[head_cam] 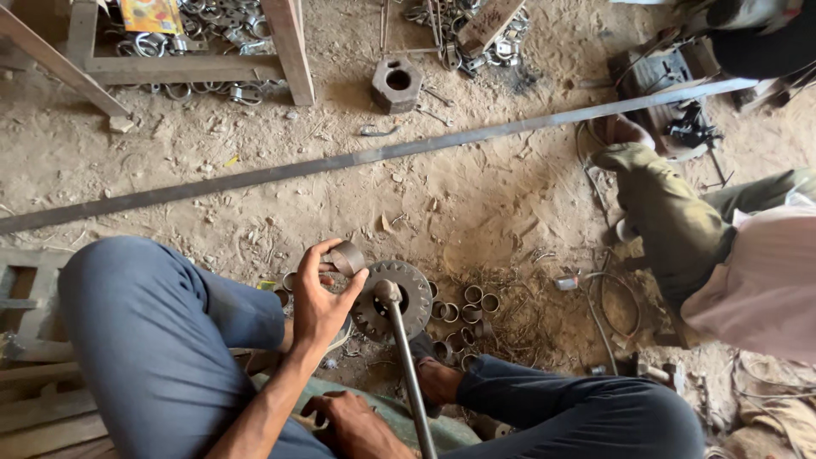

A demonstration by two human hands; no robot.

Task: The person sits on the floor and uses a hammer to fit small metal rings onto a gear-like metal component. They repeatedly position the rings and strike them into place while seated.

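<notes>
- My left hand pinches a bent metal strip ring between thumb and fingertips, held just above and to the left of the round toothed bending disc on the dirt floor.
- My right hand sits low, closed near the bottom of the long lever bar; I cannot tell how firm that grip is, because my forearm hides part of it.
- Likely risk: my left fingers are close to the disc, so a swing of the lever could pinch them.
- The ring is held only by its edge; I judge it could spring or slip out and fall among the finished rings lying beside the disc.
- My foot rests right by the lever, so a slipped stroke could strike it.
- Another person's leg is near to my right, and the long steel bar lies across the floor, a tripping hazard.
</notes>
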